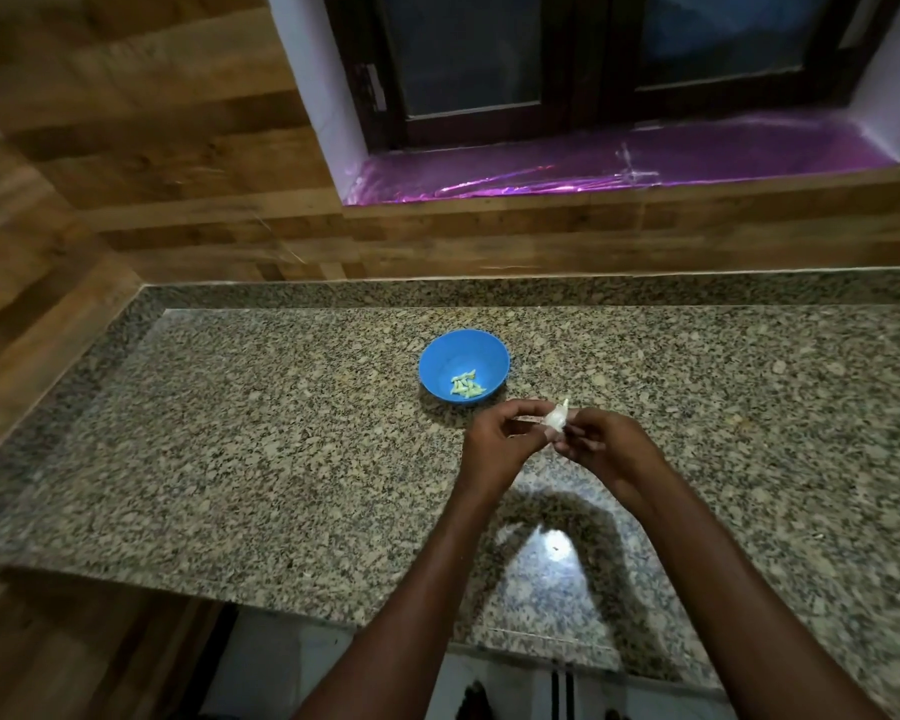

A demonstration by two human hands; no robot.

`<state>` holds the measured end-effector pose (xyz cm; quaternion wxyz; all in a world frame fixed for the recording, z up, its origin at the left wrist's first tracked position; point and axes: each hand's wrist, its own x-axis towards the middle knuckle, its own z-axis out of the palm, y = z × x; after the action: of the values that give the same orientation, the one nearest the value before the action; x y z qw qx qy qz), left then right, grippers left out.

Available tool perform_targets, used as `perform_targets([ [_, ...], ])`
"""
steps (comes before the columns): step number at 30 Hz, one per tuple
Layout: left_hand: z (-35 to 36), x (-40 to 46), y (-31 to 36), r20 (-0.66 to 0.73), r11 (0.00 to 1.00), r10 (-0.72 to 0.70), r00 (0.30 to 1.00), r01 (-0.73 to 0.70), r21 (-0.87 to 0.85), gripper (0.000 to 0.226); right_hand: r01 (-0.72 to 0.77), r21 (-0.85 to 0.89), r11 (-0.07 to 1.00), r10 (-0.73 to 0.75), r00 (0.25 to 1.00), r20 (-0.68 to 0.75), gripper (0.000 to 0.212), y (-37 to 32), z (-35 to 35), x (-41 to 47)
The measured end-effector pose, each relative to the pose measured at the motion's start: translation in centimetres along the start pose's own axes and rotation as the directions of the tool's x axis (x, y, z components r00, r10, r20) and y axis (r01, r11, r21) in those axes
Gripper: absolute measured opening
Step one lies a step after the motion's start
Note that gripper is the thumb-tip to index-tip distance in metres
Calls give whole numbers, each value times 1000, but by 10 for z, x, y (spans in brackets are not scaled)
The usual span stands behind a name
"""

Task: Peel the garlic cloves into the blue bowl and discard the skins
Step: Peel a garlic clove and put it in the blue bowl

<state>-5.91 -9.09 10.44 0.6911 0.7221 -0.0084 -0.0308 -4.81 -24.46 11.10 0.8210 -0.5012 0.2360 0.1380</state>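
Observation:
A blue bowl [463,365] stands on the granite counter [230,449] and holds several peeled garlic cloves [466,384]. Just in front of it, above the counter, both hands meet around a whitish piece of garlic [556,419] with papery skin. My left hand [494,444] pinches it from the left with curled fingers. My right hand [598,444] pinches it from the right. Most of the garlic is hidden by the fingertips.
The counter is bordered by a raised granite lip and wood-panelled walls at the back and left. A window with a purple-lined sill [619,168] sits above. The counter's front edge runs near the forearms, with floor below.

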Motion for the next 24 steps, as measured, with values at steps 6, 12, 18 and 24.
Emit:
perform_targets([
  [6, -4, 2, 2, 14, 1000, -2, 1000, 2, -6, 28, 24, -73, 997, -22, 999, 24, 19, -5, 5, -4],
  [12, -5, 3, 2, 34, 1000, 10, 999, -9, -22, 32, -42, -16, 999, 43, 999, 16, 15, -6, 7, -2],
  [18, -5, 8, -5, 76, 1000, 0, 997, 0, -12, 33, -100, -6, 995, 99, 994, -55, 15, -8, 10, 1],
  [24, -4, 13, -12, 68, 1000, -15, 998, 14, 10, 33, -119, -45, 992, 114, 987, -117, 15, -4, 16, 5],
])
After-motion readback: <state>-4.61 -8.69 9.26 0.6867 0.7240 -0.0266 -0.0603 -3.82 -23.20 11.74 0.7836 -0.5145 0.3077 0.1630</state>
